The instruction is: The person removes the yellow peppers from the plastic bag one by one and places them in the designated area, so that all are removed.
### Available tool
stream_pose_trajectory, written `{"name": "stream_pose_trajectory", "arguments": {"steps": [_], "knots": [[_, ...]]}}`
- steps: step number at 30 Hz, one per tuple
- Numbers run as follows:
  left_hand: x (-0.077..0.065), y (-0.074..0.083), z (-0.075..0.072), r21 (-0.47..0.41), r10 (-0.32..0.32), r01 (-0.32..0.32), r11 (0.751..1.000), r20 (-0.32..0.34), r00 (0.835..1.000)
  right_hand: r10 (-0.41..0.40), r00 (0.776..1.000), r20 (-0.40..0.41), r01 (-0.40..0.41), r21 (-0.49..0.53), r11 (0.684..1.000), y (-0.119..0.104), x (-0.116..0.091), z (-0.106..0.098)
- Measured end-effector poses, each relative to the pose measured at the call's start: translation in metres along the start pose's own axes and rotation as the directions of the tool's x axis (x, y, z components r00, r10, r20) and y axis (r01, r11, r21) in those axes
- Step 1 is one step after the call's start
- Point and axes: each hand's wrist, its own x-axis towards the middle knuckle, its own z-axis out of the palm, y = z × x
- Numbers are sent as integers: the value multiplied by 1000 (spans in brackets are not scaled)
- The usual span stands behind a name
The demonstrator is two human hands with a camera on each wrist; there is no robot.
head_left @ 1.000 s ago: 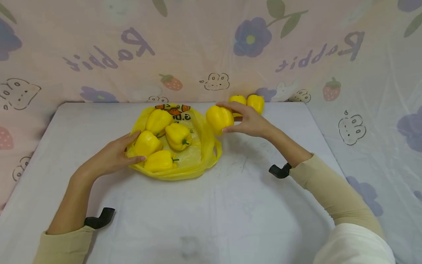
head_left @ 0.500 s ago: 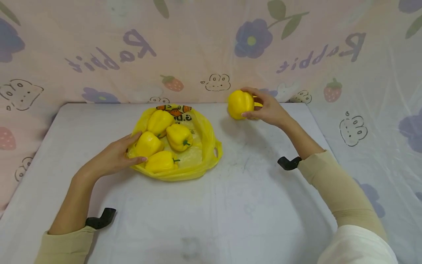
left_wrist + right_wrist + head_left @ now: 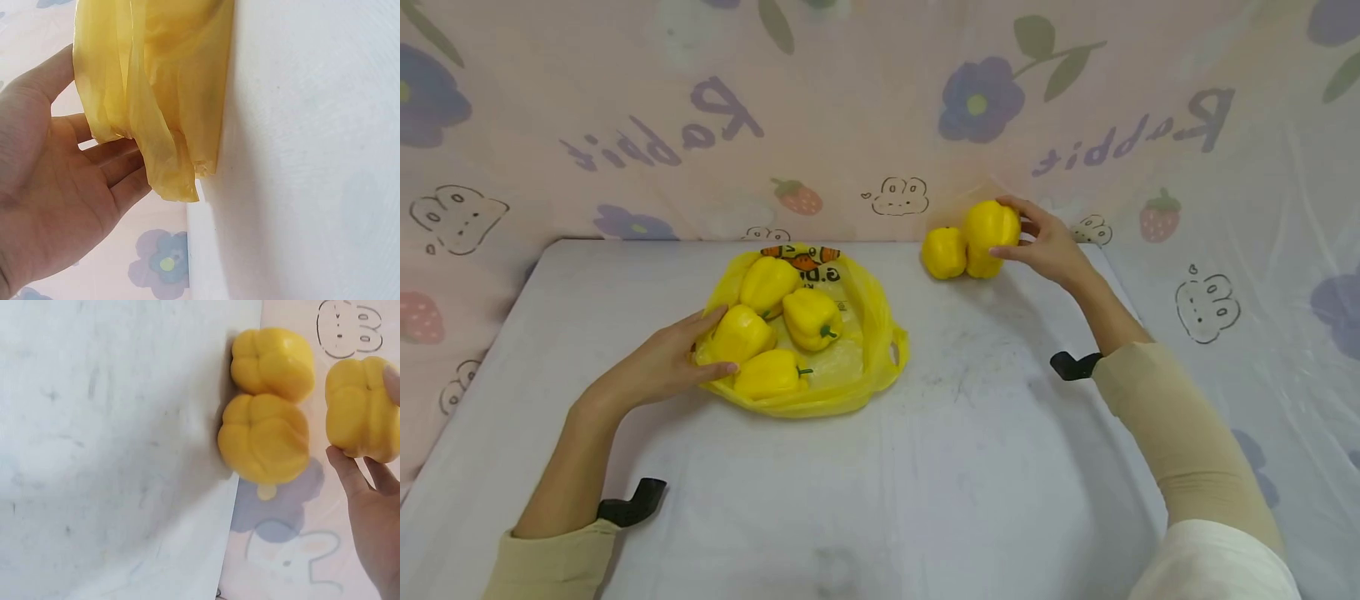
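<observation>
A yellow plastic bag (image 3: 868,367) lies with its mouth open on the table, several yellow bell peppers (image 3: 811,318) inside it. At its left side my left hand (image 3: 662,358) holds the bag's edge, thumb over the rim; in the left wrist view the fingers pass behind the folds of plastic. My right hand (image 3: 1048,250) grips another yellow bell pepper (image 3: 359,409) between thumb and fingers, raised at the back right. Two more bell peppers stand side by side there: the left one (image 3: 944,253) shows fully, while the held pepper partly covers the right one (image 3: 983,267) in the head view.
The white table (image 3: 880,500) ends at the back against a pink printed curtain (image 3: 850,100). A black wrist mount (image 3: 632,504) sticks out from the left forearm, and a similar black mount (image 3: 1075,367) from the right one.
My right hand has carried the held bell pepper from beside the bag to the right and back, over the standing pair. My left hand has stayed at the bag.
</observation>
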Motion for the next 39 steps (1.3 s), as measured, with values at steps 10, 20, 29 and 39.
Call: {"name": "stream_pose_trajectory", "arguments": {"steps": [10,20,29,39], "knots": [[-1,-1,-1,-6,-2,2,1000,-1,1000,47,994,-101,-53,-60,997,39,15,-21],[0,0,2,-20,6,-6,1000,1,1000,80,988,-132,-92,-93,991,62,9,-31],[1,1,1,-6,18,-18,1000,-5,1000,114,981,-160,-130,-94,987,80,8,-36],[-1,0,1,-6,7,-7,1000,-5,1000,113,974,-198,-142,-140,980,108,10,-33]]}}
